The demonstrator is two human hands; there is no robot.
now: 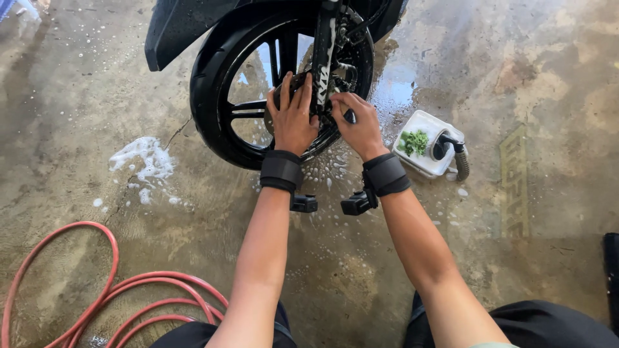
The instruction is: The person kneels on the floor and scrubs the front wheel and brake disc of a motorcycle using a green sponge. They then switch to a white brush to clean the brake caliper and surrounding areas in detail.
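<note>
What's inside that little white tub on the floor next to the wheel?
The white tub holds a green scrubbing pad beside a dark round opening with a ribbed hose attached. What lies beneath the pad, or down the opening, is hidden.

wheel [219, 96] ahead, hose [97, 283] left, container [422, 158] right

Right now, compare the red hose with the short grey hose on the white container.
The red hose lies in long loose loops on the wet floor, near the left hand; the grey hose is short, ribbed and fixed to the white container, near the right hand. Both curve.
</note>
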